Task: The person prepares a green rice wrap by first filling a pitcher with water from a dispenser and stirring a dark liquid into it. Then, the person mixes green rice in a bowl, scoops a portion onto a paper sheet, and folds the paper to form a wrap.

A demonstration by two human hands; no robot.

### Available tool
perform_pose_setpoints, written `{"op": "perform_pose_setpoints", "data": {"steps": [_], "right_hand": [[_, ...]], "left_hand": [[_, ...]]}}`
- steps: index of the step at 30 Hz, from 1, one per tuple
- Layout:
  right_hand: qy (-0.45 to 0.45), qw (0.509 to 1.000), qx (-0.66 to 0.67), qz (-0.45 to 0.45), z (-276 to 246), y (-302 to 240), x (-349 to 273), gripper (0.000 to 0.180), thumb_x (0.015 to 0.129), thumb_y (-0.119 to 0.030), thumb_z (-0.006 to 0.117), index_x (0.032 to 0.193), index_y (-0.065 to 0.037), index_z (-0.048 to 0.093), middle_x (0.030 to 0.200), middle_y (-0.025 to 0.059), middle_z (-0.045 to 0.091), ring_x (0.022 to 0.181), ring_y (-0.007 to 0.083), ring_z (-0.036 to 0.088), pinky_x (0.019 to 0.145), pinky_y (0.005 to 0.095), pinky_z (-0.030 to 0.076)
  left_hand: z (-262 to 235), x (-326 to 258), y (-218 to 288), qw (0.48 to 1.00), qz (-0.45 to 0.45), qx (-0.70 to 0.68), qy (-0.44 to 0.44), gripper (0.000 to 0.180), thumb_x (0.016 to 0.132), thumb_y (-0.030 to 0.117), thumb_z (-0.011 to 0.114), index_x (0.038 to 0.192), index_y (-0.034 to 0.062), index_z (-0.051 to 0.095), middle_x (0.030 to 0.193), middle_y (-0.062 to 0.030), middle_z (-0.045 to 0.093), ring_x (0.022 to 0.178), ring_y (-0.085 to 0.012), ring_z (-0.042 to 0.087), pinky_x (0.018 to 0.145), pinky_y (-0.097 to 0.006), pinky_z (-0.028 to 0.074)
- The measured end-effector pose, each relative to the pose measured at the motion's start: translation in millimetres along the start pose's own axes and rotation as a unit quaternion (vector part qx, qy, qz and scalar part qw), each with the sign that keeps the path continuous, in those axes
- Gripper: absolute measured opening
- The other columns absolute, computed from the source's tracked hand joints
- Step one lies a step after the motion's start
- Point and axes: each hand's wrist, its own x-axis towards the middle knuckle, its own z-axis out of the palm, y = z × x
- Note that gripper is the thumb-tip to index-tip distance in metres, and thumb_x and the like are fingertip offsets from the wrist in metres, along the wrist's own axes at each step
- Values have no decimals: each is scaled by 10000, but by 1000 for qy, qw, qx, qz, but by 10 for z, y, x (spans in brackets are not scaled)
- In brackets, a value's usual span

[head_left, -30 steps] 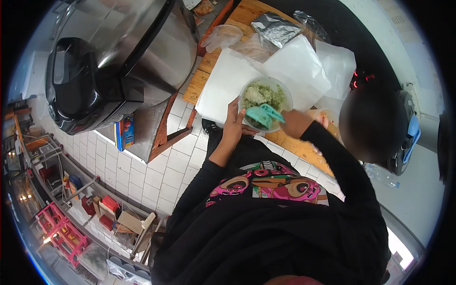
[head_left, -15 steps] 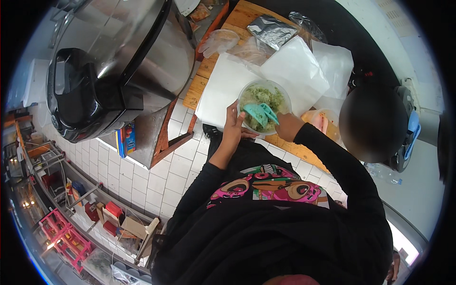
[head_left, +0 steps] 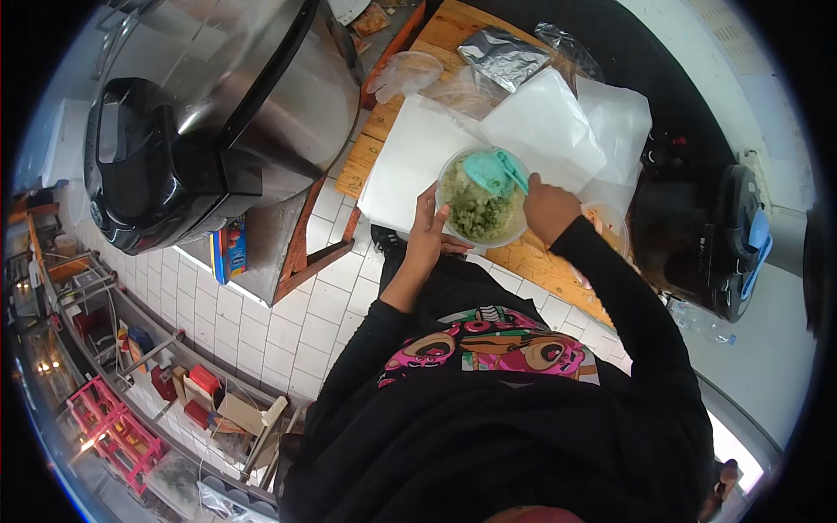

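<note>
A clear round plastic bowl (head_left: 514,237) of lumpy, pale to dark green food (head_left: 481,209) is at the near edge of the wooden table. My left hand (head_left: 429,228) grips the bowl's left side, thumb near the rim and the other fingers partly hidden around and beneath it. My right hand (head_left: 551,211) is closed on the handle of a teal plastic scoop (head_left: 490,173). Its broad head rests in the food at the far side of the bowl. White paper sheets (head_left: 414,166) lie behind and left of the bowl.
A foil package (head_left: 504,57) and a clear plastic glove (head_left: 406,75) lie farther back on the wooden table (head_left: 377,131). To the left stands a large steel and black appliance (head_left: 166,166). Right of my hand is a clear container (head_left: 610,222), with a black appliance (head_left: 689,235) beyond.
My right hand has moved the scoop away from me, from the bowl's middle to its far side. The dark green food now shows nearer me. My left hand still holds the bowl.
</note>
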Motion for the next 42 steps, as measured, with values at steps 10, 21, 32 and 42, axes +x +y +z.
{"op": "perform_pose_setpoints", "data": {"steps": [10,21,32,42], "right_hand": [[-76,995,25,61,64,-126,31,151,796,-113,438,872,16,459,652,164,608,613,329,617,557,419,489],[-378,886,265,32,-200,-171,0,218,800,-180,443,821,29,503,643,177,587,504,273,593,477,374,476],[-463,793,375,125,-221,155,189,261,813,-249,482,771,9,479,558,89,525,407,185,520,368,307,413],[-80,995,40,48,-232,-58,-146,211,812,-195,502,868,-6,428,606,181,576,551,336,583,506,426,462]], "left_hand": [[12,11,22,1000,-11,-25,1,464,921,236,387,1316,151,158,1360,-143,260,649,-318,633,473,-293,558],[-24,3,15,999,-10,-42,-1,439,919,219,392,1292,131,178,1315,-152,304,676,-318,634,499,-298,572],[-38,-11,10,1000,-10,-8,-11,476,924,260,387,1305,135,129,1322,-192,324,712,-312,642,534,-311,575],[-25,4,3,1000,-12,-10,4,485,921,252,396,1305,122,129,1318,-198,335,691,-311,643,517,-310,569]]}}
